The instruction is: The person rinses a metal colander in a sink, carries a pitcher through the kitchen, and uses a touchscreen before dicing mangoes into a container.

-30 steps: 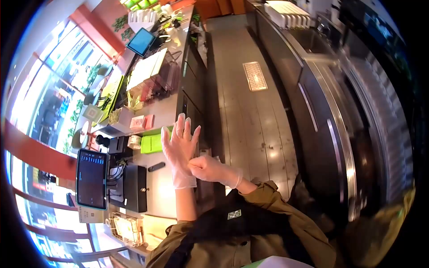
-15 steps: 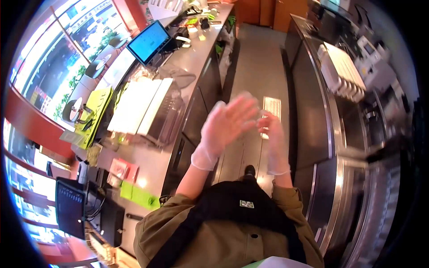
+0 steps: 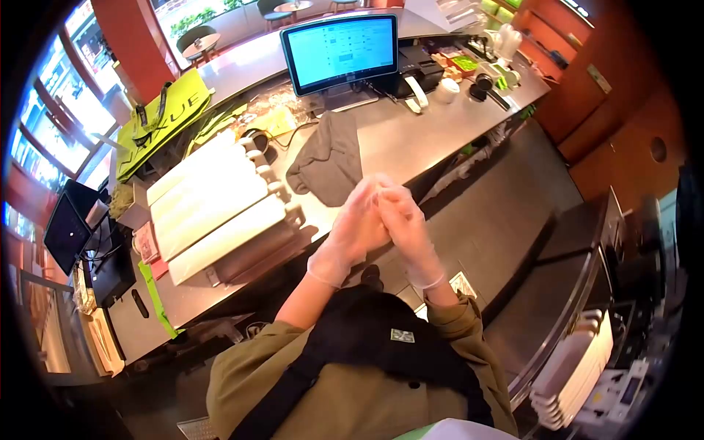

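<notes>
A steel-toned surface runs across the view under warm light, a lit monitor standing on it at about twelve o'clock from the hands, with a rumpled grey cloth nearer in, at eleven. A white stack, perhaps of trays or lids, sits at nine o'clock, and a green bag lies beyond it at ten. A second pale stack stands at four.

The left hand and right hand meet in front of the dark apron, their fingertips in line with the near edge of the surface. Both wear clear gloves, whose loose cuffs end around the wrists. The fingers are partly bent and brought together, the right ones against the left; I cannot tell whether they pinch the film or only press on it. No separate object shows in either hand.

To fit such thin film well, I would work from fingertip towards the base of each finger, pressing rather than tugging, since a sharp pull could split it. Gentle pressure between the fingers should seat it snugly, with both cuffs kept over the wrists.
</notes>
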### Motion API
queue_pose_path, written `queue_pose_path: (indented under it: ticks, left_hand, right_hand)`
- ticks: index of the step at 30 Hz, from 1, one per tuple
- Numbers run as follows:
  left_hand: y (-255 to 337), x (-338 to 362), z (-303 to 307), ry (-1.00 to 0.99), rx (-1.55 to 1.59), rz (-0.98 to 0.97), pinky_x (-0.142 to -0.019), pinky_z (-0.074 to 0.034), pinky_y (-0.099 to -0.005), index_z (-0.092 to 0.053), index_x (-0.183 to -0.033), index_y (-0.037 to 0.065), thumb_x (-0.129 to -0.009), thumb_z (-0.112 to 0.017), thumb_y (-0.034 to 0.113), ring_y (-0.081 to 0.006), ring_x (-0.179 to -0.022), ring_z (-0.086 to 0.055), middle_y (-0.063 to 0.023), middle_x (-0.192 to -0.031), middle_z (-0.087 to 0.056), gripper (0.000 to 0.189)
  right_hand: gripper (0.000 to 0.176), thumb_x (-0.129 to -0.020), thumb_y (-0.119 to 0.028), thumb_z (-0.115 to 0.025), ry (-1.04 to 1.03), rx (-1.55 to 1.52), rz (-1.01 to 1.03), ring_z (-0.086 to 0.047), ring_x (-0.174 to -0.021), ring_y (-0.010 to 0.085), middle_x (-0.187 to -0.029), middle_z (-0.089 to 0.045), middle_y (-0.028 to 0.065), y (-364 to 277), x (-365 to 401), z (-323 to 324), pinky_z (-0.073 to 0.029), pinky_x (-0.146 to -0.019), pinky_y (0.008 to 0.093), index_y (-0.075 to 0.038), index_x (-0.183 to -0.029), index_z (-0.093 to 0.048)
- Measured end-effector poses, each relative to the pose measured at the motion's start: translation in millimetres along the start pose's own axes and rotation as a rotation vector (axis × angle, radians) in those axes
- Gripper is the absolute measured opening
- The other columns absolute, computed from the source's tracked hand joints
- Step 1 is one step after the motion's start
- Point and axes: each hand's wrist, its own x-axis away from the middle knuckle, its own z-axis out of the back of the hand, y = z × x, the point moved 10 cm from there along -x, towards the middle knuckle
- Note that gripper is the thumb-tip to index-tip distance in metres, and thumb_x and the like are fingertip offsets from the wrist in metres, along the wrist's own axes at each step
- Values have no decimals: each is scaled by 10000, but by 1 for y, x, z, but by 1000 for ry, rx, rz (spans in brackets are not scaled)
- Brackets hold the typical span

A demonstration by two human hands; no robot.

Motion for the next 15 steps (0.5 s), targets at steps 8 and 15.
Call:
queue_pose_path:
  ticks: [8, 15]
  left_hand:
    - [149, -134, 84, 635, -768, -547, -646, -384, -229, -517, -749, 106, -834, -660, 253, -84, -675, -479, 1, -729, -563, 222]
    - [252, -193, 96, 875, -1176, -971, -625, -418, -211, -600, -802, 53, -803, -691, 149, -83, -672, -537, -1, -740, -602, 133]
  right_hand:
    - [335, -912, -166, -475, -74, 100, -552, -545, -987, 150, -1101, -584, 73, 105, -77, 155, -409, -890, 280, 11, -1191, -534]
    - [266, -925, -172, -438, -204, 126, -761, -577, -875, 160, -932, -622, 83, 203, -161, 225, -438, -828, 285, 19, -1031, -589]
